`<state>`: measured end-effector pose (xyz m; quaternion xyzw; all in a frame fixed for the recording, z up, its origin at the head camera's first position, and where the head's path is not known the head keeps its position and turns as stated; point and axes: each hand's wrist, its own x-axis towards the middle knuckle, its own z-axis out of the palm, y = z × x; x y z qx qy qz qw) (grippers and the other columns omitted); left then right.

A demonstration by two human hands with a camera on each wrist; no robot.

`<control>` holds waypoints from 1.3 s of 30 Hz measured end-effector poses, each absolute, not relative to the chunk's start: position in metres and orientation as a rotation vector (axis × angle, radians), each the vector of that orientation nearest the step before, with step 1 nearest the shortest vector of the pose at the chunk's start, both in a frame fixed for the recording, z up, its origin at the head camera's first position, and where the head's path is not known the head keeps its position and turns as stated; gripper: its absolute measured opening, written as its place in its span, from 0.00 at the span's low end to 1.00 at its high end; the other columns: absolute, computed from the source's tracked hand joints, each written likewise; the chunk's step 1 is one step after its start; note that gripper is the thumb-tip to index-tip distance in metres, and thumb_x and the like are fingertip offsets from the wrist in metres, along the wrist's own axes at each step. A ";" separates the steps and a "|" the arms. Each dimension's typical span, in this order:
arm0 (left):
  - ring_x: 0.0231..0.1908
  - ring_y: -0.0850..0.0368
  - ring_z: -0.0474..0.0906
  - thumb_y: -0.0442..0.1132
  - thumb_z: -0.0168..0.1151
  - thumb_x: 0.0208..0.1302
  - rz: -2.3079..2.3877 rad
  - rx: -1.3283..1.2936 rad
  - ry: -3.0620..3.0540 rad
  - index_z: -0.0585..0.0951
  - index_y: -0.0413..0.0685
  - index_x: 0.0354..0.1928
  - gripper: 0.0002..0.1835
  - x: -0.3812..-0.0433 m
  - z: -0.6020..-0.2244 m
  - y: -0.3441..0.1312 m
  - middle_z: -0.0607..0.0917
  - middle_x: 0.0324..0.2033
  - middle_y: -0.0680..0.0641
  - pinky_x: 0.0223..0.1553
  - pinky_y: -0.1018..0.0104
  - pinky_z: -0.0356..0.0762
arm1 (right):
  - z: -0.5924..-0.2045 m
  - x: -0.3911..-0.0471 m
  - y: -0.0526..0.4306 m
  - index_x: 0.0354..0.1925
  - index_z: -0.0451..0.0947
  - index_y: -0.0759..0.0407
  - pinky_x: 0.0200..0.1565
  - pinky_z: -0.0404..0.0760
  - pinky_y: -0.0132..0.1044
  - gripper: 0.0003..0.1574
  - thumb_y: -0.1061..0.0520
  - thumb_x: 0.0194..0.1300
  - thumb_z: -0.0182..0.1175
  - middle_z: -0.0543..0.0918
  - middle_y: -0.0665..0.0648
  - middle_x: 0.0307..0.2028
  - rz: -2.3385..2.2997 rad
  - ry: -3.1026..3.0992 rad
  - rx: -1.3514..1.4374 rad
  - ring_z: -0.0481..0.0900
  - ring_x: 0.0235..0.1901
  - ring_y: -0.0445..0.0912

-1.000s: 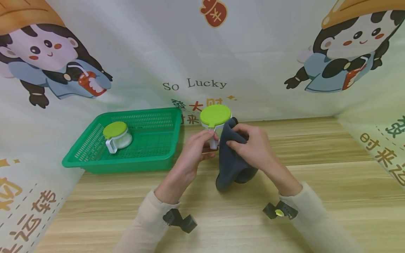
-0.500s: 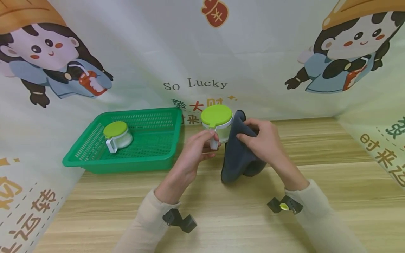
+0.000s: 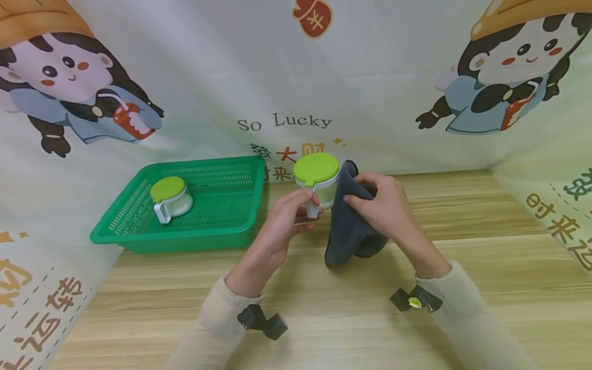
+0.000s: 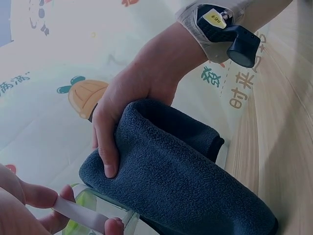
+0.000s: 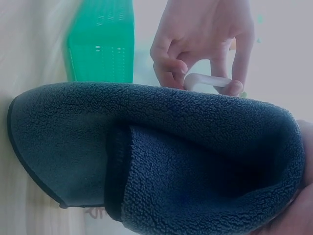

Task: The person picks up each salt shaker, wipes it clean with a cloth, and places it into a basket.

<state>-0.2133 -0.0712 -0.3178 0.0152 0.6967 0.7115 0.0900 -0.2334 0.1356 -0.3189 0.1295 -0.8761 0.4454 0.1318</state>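
Observation:
My left hand (image 3: 282, 218) grips the white handle (image 5: 210, 81) of a clear seasoning jar (image 3: 327, 197) with a green lid (image 3: 316, 168). The jar is held upright, off the table. My right hand (image 3: 381, 203) pinches a dark grey cloth (image 3: 349, 226), thumb on one face and fingers behind. The folded cloth hangs down beside the jar's right side and, in the left wrist view, the cloth (image 4: 166, 171) lies against the glass. In the right wrist view the cloth (image 5: 205, 161) hides most of the jar.
A green plastic basket (image 3: 185, 240) stands on the table to the left. Inside it sits a second jar (image 3: 180, 205) with a green lid and white handle. A printed white backdrop (image 3: 388, 128) rises behind the wooden table (image 3: 324, 318).
My right hand has shifted right and slightly up with the cloth, uncovering more of the jar's right side. During the last half second both hands have stayed nearly still.

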 end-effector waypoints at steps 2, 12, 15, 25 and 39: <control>0.39 0.55 0.79 0.47 0.50 0.80 2.113 0.042 2.072 0.79 0.48 0.38 0.14 -0.213 -0.318 -0.071 0.82 0.37 0.49 0.42 0.65 0.79 | -0.319 -0.233 0.135 0.49 0.85 0.59 0.45 0.81 0.46 0.15 0.57 0.64 0.69 0.90 0.63 0.44 1.294 -2.543 0.378 0.87 0.40 0.55; 0.39 0.55 0.78 0.48 0.49 0.80 2.114 0.056 2.079 0.79 0.46 0.39 0.15 -0.213 -0.318 -0.072 0.81 0.37 0.49 0.42 0.65 0.79 | -0.319 -0.233 0.134 0.49 0.85 0.60 0.45 0.82 0.47 0.15 0.57 0.64 0.69 0.90 0.63 0.44 1.289 -2.542 0.387 0.87 0.41 0.55; 0.39 0.55 0.78 0.48 0.49 0.80 2.111 0.060 2.079 0.79 0.45 0.40 0.16 -0.213 -0.317 -0.072 0.81 0.37 0.49 0.42 0.65 0.79 | -0.318 -0.233 0.134 0.49 0.85 0.60 0.46 0.81 0.47 0.15 0.57 0.64 0.69 0.90 0.63 0.44 1.296 -2.541 0.381 0.87 0.41 0.55; 0.40 0.54 0.79 0.46 0.50 0.80 2.110 0.049 2.072 0.79 0.47 0.39 0.14 -0.211 -0.315 -0.071 0.81 0.37 0.49 0.43 0.65 0.79 | -0.318 -0.236 0.141 0.50 0.85 0.59 0.45 0.81 0.44 0.15 0.57 0.65 0.68 0.90 0.63 0.45 1.340 -2.545 0.352 0.86 0.41 0.54; 0.38 0.55 0.79 0.45 0.50 0.80 2.089 0.096 2.062 0.79 0.49 0.35 0.14 -0.210 -0.316 -0.068 0.83 0.37 0.47 0.43 0.64 0.79 | -0.312 -0.239 0.155 0.52 0.84 0.60 0.48 0.80 0.47 0.18 0.56 0.66 0.68 0.88 0.65 0.49 1.339 -2.531 0.289 0.85 0.47 0.57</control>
